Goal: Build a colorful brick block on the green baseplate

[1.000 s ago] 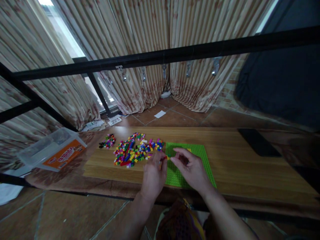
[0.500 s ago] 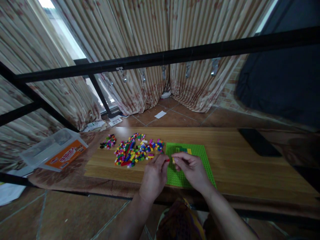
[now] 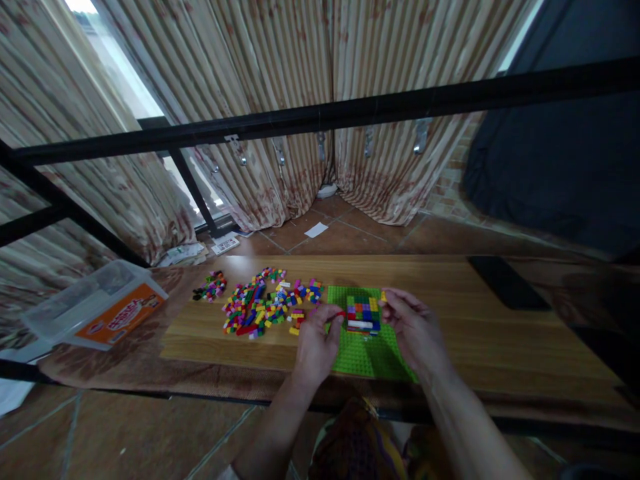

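Note:
A green baseplate (image 3: 367,360) lies on the wooden board, with a block of multicoloured toy bricks (image 3: 363,312) built up near its middle. My left hand (image 3: 319,340) is at the plate's left edge, its thumb and forefinger pinching a small red brick (image 3: 341,314) just left of the build. On the other side, my right hand (image 3: 413,325) is above the plate's right part, closed on a small yellow brick (image 3: 383,297) near the build's upper right corner. Its lower fingers are curled and partly hidden.
Loose bricks (image 3: 260,300) are heaped left of the plate, with a smaller pile (image 3: 211,285) beyond. A clear plastic box (image 3: 95,303) with an orange label stands at far left. A dark flat object (image 3: 507,283) lies right on the wooden board (image 3: 475,340). A black rail (image 3: 300,125) crosses behind.
My hands have moved apart, the right one going rightward with the yellow brick. The multicoloured build between them now shows. The view has shifted slightly.

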`<state>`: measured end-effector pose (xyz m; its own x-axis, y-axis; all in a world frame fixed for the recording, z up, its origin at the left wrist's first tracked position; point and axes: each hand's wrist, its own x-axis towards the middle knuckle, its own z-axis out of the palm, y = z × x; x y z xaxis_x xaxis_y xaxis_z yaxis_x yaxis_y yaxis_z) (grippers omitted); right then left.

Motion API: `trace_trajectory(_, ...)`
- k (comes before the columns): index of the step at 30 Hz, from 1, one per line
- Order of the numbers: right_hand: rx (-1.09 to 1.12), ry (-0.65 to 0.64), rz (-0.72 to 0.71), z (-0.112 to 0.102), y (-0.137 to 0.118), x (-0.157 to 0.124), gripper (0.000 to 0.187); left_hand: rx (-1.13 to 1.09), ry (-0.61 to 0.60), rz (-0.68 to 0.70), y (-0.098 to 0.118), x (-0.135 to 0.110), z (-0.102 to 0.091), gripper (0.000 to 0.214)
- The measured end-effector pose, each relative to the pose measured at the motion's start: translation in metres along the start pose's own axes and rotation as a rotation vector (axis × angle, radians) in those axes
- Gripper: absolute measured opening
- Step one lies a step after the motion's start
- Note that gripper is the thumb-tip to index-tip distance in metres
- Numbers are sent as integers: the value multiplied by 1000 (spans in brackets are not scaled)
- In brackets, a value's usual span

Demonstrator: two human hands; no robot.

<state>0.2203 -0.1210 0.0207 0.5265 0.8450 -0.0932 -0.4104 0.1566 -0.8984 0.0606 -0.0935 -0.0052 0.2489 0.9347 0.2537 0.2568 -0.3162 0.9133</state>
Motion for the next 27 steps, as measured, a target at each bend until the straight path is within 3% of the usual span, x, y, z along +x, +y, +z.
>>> trace_trajectory(3, -15, 11, -6, -1, 0, 1, 22, 3, -24, 1, -5, 2, 7, 15)
trace_trajectory(8, -48, 12, -27, 0, 3, 2, 22, -63, 59, -36, -17, 8, 17, 11)
trace_trajectory(14, -39, 19, -7, 0, 6, 3, 21, -163, 29, -54, -25, 12, 20, 11)
trace_trajectory(27, -103, 29, -2, 0, 8, 3, 23, 44, -99, -38, -8, 16, 10, 16)
